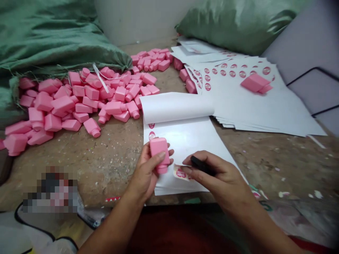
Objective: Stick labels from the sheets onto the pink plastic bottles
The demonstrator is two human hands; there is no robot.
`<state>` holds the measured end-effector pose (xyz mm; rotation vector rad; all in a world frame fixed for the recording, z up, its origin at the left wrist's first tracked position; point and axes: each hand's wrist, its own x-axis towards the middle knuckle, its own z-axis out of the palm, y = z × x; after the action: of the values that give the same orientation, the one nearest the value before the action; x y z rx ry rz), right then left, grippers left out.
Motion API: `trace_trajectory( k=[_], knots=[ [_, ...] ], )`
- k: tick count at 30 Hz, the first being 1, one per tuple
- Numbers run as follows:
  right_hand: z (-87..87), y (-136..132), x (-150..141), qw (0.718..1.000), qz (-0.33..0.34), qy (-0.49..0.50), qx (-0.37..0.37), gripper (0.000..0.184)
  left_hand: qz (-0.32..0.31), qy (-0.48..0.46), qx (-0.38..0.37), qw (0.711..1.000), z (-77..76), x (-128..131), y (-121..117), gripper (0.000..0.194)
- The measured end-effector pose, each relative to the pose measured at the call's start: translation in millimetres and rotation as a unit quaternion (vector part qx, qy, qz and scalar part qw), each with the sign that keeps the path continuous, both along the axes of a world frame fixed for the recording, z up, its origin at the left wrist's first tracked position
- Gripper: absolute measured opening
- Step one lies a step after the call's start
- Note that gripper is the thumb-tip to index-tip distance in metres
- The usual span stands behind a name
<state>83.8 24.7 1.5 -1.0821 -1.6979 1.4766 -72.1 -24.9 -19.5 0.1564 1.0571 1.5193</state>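
My left hand (144, 173) grips a pink plastic bottle (159, 153), its flat face up and its capped neck pointing toward me. My right hand (212, 173) pinches a short black pen-like tool (201, 165). Under its fingertips lies a small round-cornered printed label (181, 173), partly hidden by the fingers and apparently touching them. Both hands sit over a white sheet of pink-printed round labels (185, 148), whose upper pages are folded back (176, 107). Beyond, a large heap of pink bottles (63, 106) lies on the bench.
Further label sheets (251, 102) fan out at the right, with a pink bottle (255, 83) on them. Green woven sacks (53, 35) bulge at the back left and back right. A speckled, worn bench top (278, 158) extends right. A pixelated object (50, 190) sits at lower left.
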Motion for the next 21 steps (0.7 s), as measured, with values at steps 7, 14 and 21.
trace_trajectory(
  k=[7, 14, 21],
  knots=[
    [2.5, -1, -15, 0.996, -0.043, 0.074, -0.011, 0.026, -0.040, -0.023, 0.011, 0.999, 10.0, 14, -13, 0.049],
    [-4.2, -2, -16, 0.998, -0.048, 0.048, 0.007, 0.025, -0.033, -0.021, 0.008, 0.999, 5.8, 21, -15, 0.041],
    [-6.7, -4, -14, 0.998, -0.037, -0.005, 0.060, 0.027, -0.040, 0.007, 0.010, 0.999, 1.0, 20, -16, 0.042]
  ],
)
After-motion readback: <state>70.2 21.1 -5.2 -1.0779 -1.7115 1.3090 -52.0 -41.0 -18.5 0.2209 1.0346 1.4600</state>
